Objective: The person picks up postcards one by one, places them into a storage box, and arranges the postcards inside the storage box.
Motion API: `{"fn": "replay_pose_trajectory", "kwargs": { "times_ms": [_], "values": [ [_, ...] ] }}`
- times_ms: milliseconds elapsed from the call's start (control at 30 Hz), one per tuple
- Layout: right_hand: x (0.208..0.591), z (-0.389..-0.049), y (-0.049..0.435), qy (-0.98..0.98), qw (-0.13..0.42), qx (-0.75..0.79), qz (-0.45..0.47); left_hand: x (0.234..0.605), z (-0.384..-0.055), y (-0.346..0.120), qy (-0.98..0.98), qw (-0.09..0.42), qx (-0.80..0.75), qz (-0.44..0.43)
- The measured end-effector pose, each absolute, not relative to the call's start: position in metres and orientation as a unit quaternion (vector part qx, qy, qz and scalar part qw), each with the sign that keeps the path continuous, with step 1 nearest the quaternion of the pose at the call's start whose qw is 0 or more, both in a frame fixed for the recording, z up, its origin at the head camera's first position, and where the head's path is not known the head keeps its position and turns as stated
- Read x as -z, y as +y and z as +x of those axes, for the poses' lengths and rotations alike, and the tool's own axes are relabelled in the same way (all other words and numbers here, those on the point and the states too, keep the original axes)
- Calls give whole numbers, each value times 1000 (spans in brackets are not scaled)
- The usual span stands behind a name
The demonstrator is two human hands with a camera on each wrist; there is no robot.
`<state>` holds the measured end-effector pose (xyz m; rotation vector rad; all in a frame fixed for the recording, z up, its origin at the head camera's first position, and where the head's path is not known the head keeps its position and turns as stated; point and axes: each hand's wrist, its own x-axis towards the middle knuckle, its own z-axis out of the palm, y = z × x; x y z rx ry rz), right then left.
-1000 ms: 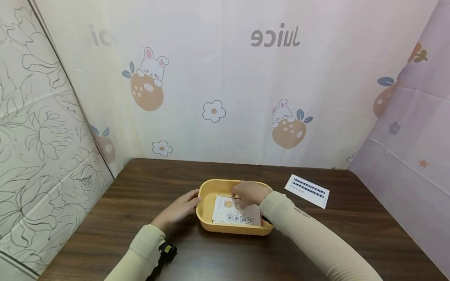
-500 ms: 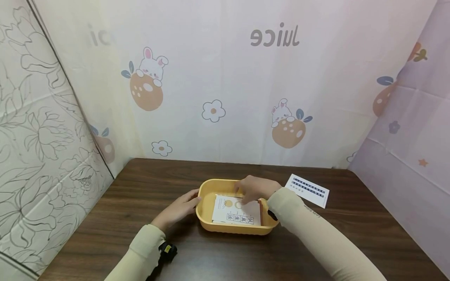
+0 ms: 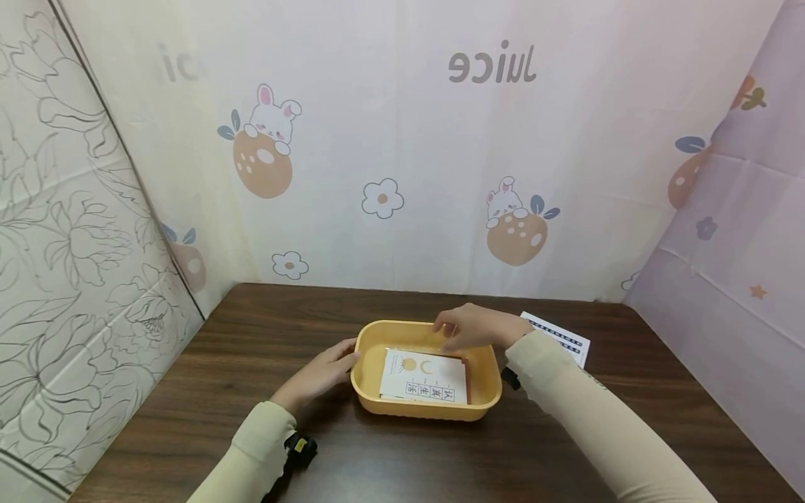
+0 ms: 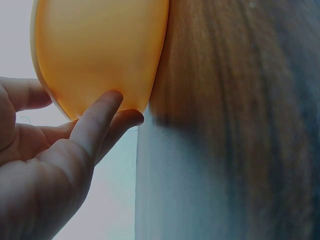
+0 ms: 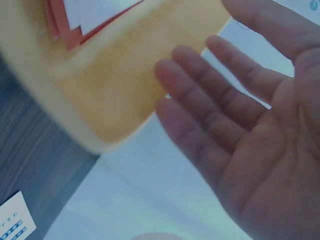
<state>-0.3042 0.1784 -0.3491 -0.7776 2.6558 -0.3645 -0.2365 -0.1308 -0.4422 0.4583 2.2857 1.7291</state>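
A yellow plastic basin (image 3: 428,412) stands on the table. Flat in it lies a white printed card (image 3: 423,376) with a sun, a moon and boxed characters. Red edges of other cards (image 5: 70,37) show beneath it in the right wrist view. My left hand (image 3: 321,374) touches the basin's left end, its fairly straight fingers (image 4: 100,120) against the outer wall. Over the basin's back right corner is my right hand (image 3: 474,326), fingers relaxed and slightly bent, with nothing between them. In the right wrist view its palm faces the camera.
Behind the basin to the right, a white card with blue printed rows (image 3: 575,347) lies on the dark wooden table (image 3: 283,307), partly covered by the right sleeve. A patterned curtain (image 3: 390,140) hangs at the back edge.
My right hand has lifted off the white card and moved right and back toward the basin's rim, uncovering the card's moon drawing. My left hand and the basin have stayed in place.
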Motion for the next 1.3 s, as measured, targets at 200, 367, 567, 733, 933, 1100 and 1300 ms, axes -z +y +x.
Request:
{"fn": "replay_pose_trajectory", "kwargs": {
  "times_ms": [200,367,567,733,933,1100,1300],
  "values": [
    [343,-308,195,930,144,146,-304,441,-236,-131,779,124,-592,164],
    [342,-308,209,932,133,156,-299,442,-235,-131,779,125,-592,165],
    [348,-313,228,930,110,169,-306,443,-237,-130,780,127,-591,162],
    [356,-319,250,932,103,191,-289,444,-238,-131,775,129,-596,165],
    [369,-330,285,942,83,212,-245,444,-238,-131,780,125,-591,161],
    [380,-334,311,952,68,207,-217,444,-238,-132,781,127,-590,161],
    [389,-335,334,961,58,200,-184,445,-239,-133,778,128,-593,164]
  ]
}}
